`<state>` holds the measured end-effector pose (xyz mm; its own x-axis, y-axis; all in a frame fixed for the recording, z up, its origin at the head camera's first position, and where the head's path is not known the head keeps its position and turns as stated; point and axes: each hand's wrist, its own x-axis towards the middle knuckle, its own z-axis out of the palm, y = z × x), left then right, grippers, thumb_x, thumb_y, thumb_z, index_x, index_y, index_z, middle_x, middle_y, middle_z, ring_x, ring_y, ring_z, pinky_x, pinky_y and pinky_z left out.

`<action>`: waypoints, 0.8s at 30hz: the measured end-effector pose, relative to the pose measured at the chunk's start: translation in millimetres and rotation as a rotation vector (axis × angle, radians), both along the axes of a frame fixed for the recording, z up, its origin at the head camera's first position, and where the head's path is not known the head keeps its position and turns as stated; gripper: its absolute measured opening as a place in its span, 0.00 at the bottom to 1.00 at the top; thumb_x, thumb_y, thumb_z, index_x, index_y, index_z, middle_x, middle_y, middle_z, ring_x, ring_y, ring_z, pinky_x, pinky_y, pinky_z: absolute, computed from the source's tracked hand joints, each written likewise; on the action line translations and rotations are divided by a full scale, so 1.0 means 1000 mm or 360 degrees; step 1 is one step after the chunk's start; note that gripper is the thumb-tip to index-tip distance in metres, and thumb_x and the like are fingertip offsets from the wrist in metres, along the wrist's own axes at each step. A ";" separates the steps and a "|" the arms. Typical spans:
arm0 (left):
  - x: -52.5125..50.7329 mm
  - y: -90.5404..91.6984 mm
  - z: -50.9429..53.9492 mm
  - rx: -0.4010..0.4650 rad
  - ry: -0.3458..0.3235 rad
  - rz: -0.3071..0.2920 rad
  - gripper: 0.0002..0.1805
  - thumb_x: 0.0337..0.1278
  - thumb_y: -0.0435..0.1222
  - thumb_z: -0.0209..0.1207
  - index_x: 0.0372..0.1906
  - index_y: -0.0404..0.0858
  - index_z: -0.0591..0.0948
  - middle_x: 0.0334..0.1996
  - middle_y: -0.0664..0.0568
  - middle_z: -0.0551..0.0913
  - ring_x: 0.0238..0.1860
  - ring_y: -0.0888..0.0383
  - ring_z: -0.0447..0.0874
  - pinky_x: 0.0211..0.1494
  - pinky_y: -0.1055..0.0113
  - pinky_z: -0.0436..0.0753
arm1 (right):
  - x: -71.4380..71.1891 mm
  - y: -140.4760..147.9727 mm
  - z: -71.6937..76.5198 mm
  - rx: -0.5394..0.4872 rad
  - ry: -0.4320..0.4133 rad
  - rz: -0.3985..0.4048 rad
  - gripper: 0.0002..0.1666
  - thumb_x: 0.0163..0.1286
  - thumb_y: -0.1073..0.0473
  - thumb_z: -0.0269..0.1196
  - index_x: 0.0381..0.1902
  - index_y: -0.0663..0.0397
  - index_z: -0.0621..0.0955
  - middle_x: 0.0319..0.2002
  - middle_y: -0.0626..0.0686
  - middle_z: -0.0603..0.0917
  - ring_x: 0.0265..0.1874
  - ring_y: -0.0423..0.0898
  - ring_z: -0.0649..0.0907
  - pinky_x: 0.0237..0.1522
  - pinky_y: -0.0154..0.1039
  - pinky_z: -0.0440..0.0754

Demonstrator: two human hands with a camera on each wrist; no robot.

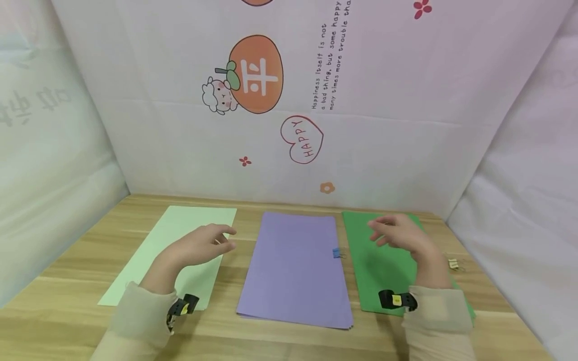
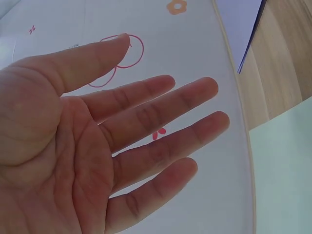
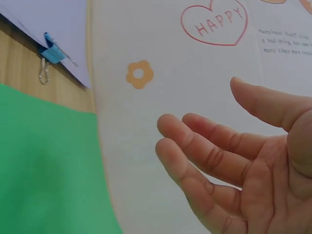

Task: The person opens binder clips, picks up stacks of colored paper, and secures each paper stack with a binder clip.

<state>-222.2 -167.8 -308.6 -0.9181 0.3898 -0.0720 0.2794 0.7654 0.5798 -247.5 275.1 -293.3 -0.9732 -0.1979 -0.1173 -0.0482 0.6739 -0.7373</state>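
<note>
Above the pale green paper [image 1: 153, 250] hangs my left hand [image 1: 200, 244], fingers relaxed and apart; the left wrist view shows its palm [image 2: 78, 156] holding nothing. My right hand [image 1: 402, 233] is over the dark green paper [image 1: 379, 276], fingers loosely bent, and nothing lies in it in the right wrist view [image 3: 234, 170]. Between the hands lies a stack of purple sheets [image 1: 295, 271], with a blue binder clip [image 1: 336, 252] on its right edge. Neither hand touches the papers.
A yellowish binder clip [image 1: 453, 263] lies at the right of the dark green paper on the wooden table [image 1: 271, 346]. White printed cloth [image 1: 384, 150] stands behind the table, with more cloth at both sides.
</note>
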 end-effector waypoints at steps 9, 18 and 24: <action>0.009 -0.002 -0.002 0.0011 0.0002 -0.0062 0.24 0.69 0.43 0.58 0.63 0.36 0.76 0.49 0.47 0.86 0.53 0.49 0.84 0.54 0.50 0.82 | 0.013 0.045 0.011 0.0044 0.0251 -0.0193 0.39 0.79 0.41 0.48 0.69 0.71 0.66 0.47 0.58 0.87 0.43 0.46 0.87 0.44 0.42 0.81; 0.016 -0.014 -0.010 -0.0030 0.0085 -0.0167 0.27 0.70 0.46 0.57 0.66 0.34 0.74 0.62 0.43 0.80 0.66 0.43 0.75 0.66 0.44 0.74 | 0.026 0.112 0.013 0.0172 0.0326 -0.0435 0.39 0.79 0.42 0.47 0.67 0.75 0.65 0.34 0.34 0.87 0.29 0.23 0.80 0.46 0.49 0.79; 0.020 -0.022 -0.013 -0.0076 0.0118 -0.0158 0.29 0.69 0.48 0.57 0.68 0.37 0.73 0.66 0.48 0.77 0.70 0.43 0.71 0.70 0.44 0.70 | 0.037 0.147 0.005 0.0083 0.0278 -0.0710 0.40 0.79 0.43 0.46 0.70 0.76 0.62 0.24 0.18 0.76 0.25 0.20 0.78 0.51 0.54 0.78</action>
